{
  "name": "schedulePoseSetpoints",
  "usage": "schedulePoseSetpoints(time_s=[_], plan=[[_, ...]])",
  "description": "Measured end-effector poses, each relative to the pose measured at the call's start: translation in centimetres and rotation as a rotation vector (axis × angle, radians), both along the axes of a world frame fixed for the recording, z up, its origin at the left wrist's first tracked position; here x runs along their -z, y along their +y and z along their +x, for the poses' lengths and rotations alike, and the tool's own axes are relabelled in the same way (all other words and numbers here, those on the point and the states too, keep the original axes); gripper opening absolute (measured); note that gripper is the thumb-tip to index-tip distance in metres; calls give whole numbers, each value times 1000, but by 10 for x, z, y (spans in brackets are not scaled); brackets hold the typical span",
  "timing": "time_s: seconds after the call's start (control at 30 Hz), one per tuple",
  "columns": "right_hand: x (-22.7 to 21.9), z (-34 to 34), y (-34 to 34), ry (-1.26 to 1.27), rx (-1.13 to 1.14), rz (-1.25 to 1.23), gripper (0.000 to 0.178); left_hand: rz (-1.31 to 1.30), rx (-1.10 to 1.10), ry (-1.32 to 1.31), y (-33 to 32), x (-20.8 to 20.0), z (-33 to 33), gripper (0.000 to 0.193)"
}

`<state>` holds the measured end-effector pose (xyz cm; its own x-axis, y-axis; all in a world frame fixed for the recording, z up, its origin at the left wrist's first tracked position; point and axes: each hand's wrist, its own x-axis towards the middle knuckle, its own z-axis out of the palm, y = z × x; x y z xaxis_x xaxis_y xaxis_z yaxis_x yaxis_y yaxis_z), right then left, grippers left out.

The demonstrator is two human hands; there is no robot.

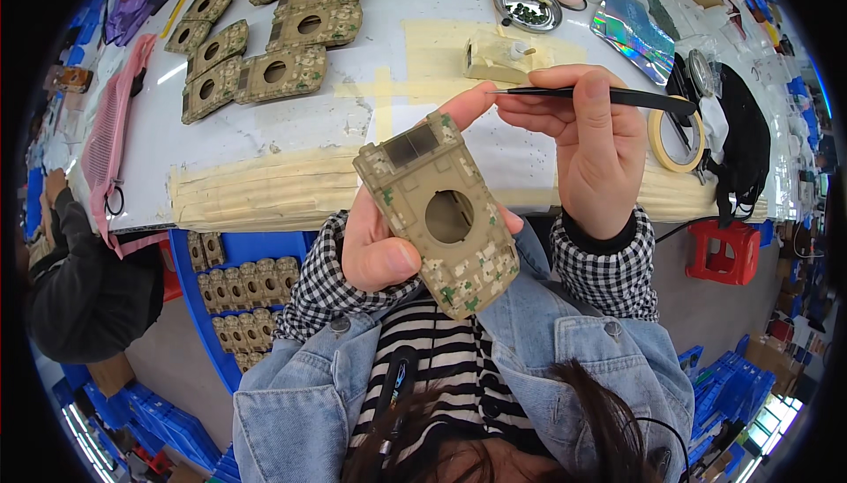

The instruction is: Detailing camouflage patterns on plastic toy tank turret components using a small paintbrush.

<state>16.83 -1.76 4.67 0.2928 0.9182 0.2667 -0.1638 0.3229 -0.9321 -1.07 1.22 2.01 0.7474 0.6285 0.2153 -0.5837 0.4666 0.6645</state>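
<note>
In my left hand (371, 249) lies a toy tank hull (472, 276) in tan digital camouflage, tilted, with a round hole in its top and dark grille panels at its upper end. My thumb presses one long side and the fingers reach round underneath. My right hand (604, 152) pinches black tweezers (640, 97) held nearly level above the hull. Their thin tip points left and meets the left index fingertip, or sits just in front of it. Whether the tip grips anything is too small to tell.
Several camouflaged hulls (281, 73) lie at the table's far left; more fill a blue crate (207, 307) below. Ahead are a tan block (498, 58) and a round dish (551, 20) of small dark green parts. A tape roll (657, 139) lies right, a red stool (723, 252) beyond.
</note>
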Motion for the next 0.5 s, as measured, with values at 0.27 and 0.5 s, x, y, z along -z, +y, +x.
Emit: schedulePoseSetpoints(time_s=[0.27,0.5], plan=[[-2,4,-4,-124,15,28,40,-31,-28,-6,2,0,2,100],[-7,-1,-18,-320,-34,309,27,-167,-214,38,-5,1,10,79]])
